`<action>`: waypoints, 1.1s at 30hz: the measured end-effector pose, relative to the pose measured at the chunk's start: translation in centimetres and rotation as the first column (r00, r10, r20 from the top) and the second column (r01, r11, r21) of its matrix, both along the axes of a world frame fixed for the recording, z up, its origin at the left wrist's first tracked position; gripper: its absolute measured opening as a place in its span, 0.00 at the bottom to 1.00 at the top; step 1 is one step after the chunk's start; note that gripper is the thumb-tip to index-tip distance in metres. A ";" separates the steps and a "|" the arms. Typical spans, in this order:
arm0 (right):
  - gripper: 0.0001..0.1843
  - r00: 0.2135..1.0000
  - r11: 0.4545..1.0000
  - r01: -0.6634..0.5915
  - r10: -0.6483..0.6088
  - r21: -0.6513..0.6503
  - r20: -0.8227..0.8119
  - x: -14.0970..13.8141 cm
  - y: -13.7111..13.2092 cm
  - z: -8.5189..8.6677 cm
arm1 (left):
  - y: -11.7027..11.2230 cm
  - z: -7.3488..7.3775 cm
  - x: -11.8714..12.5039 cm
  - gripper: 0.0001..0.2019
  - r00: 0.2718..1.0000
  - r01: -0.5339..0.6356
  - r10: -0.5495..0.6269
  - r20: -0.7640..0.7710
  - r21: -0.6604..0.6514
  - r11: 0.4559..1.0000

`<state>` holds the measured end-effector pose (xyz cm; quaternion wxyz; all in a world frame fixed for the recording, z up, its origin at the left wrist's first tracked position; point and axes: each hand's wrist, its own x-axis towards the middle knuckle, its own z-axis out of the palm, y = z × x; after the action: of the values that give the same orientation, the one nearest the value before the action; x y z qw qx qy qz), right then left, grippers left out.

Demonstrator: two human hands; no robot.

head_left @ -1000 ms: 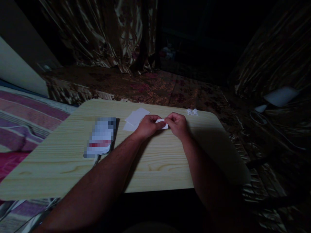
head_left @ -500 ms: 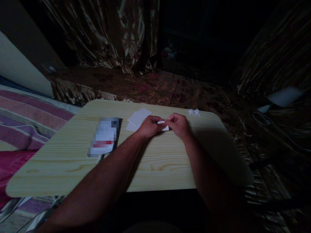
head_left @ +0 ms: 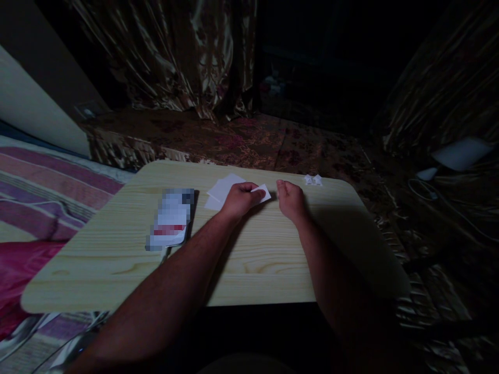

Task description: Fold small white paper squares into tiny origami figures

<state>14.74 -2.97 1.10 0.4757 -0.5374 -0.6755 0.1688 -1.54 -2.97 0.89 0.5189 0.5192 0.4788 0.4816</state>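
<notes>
My left hand (head_left: 239,200) pinches a small white piece of folded paper (head_left: 265,193), with the thumb lying on top of it. A short gap to the right of the paper, my right hand (head_left: 290,199) is held up with its fingers extended and nothing visible in it. Several white paper sheets (head_left: 223,188) lie overlapped just behind and left of my left hand, which partly hides them. Two small folded paper shapes (head_left: 313,179) sit side by side at the table's far edge, beyond my right hand.
The light wooden table (head_left: 257,280) has rounded corners. A phone (head_left: 171,218), blurred by pixelation, lies on its left side with a cable at its lower end. Striped bedding (head_left: 50,182) is at the left, and a white lamp-like object (head_left: 462,154) stands at the right.
My right hand has let go of the white paper and drawn away to the right. The paper has turned in my left hand and now shows a flat, angled face.
</notes>
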 end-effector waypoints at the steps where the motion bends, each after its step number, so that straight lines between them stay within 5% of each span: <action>1: 0.22 1.000 1.000 0.010 -0.011 0.012 0.023 0.1 0.0 0.1 | 0.1 0.0 -0.1 0.13 0.999 -0.030 0.031 0.039 -0.013 0.999; 9: 0.09 0.994 0.996 -0.089 0.089 0.008 0.066 0.1 0.1 0.1 | 1.0 -0.5 -0.4 0.09 0.952 -0.189 0.199 0.233 -0.066 0.980; 13: 0.06 0.986 0.988 -0.157 0.156 -0.007 -0.051 -0.4 -0.1 -0.3 | 1.0 -0.3 -0.3 0.09 0.934 -0.250 0.250 0.255 -0.032 0.968; 18: 0.13 0.942 0.960 -0.279 0.268 -0.024 -0.203 -1.2 -0.5 -0.6 | 0.8 -0.1 -0.2 0.23 0.934 -0.272 0.250 0.257 0.057 0.960; 24: 0.23 0.919 0.944 -0.327 0.311 -0.030 -0.243 -1.7 -0.9 -0.7 | 0.8 -0.1 0.0 0.16 0.935 -0.305 0.281 0.215 0.092 0.948; 33: 0.10 0.896 0.970 -0.244 0.220 -0.014 -0.387 -1.4 -0.1 -0.8 | 0.3 -0.2 0.0 0.26 0.980 -0.141 0.120 0.157 0.130 0.981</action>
<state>13.37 -3.07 0.29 0.5578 -0.4242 -0.6235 0.3466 -1.51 -2.63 0.65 0.4824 0.4845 0.4371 0.5844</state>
